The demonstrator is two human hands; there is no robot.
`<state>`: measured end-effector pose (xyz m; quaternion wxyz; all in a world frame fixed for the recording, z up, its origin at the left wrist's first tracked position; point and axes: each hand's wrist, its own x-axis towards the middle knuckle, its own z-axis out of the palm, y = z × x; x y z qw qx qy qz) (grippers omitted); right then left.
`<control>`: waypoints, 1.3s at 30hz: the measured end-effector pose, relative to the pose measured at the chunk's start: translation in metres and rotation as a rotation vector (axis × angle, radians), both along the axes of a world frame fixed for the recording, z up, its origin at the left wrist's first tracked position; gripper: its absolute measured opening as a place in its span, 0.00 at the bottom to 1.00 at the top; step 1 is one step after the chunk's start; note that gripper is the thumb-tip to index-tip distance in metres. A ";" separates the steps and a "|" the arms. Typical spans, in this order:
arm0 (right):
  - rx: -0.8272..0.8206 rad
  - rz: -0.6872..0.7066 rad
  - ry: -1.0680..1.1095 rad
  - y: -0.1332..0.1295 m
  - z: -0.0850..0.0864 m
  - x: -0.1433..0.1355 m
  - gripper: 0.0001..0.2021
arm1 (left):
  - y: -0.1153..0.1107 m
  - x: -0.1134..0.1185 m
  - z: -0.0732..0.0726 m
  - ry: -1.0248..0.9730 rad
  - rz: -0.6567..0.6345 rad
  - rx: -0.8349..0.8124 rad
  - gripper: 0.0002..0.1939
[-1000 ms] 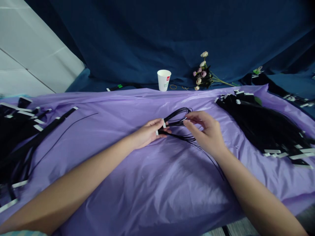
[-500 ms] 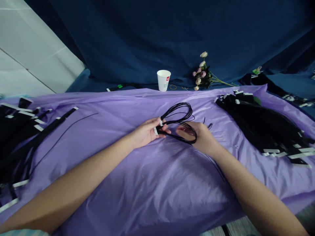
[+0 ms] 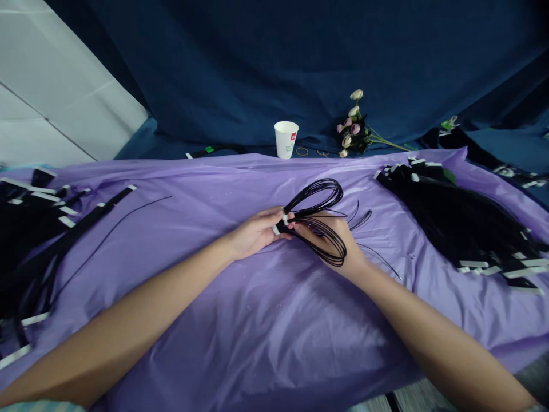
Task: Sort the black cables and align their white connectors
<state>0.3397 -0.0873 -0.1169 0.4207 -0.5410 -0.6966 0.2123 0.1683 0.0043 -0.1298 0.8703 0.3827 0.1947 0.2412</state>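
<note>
From my station, left to right: left hand (image 3: 256,233) is pinched tight on the white-tipped end of the looped black cable bundle (image 3: 313,220), over the purple sheet (image 3: 240,343); should that pinch slacken, I judge the loops could spring apart. Right hand (image 3: 350,245) half-curled behind the lower loop; I cannot tell whether it grips. Loose tails (image 3: 362,220) beyond might snag.

Obscured: left cable pile (image 3: 26,229), cropped; right fingertips, screened by strands; right cable pile (image 3: 454,217), individual cables indistinct.

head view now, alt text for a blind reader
Left hand grips looped black wires near white tabs, right hand behind the wires, over purple sheeting. White-tabbed black bundles lie either side; paper cup and flowers beyond.
</note>
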 end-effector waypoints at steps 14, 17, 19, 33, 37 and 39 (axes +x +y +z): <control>-0.152 -0.004 0.032 0.007 -0.010 -0.007 0.15 | 0.001 -0.001 -0.002 -0.018 -0.033 0.021 0.10; -0.141 -0.018 0.035 0.006 -0.009 -0.009 0.14 | 0.001 0.000 -0.001 -0.009 -0.046 0.021 0.12; -0.138 -0.032 0.022 0.005 -0.009 -0.010 0.13 | 0.001 -0.001 -0.001 -0.010 -0.050 0.019 0.12; -0.274 0.120 0.216 0.009 -0.008 -0.006 0.11 | 0.000 0.001 -0.001 -0.037 -0.087 0.024 0.15; -0.313 0.121 0.244 0.010 -0.011 -0.004 0.13 | 0.000 0.000 -0.002 -0.038 -0.104 0.038 0.15; -0.311 0.115 0.268 0.010 -0.013 -0.004 0.12 | 0.000 0.000 -0.001 -0.036 -0.101 0.045 0.14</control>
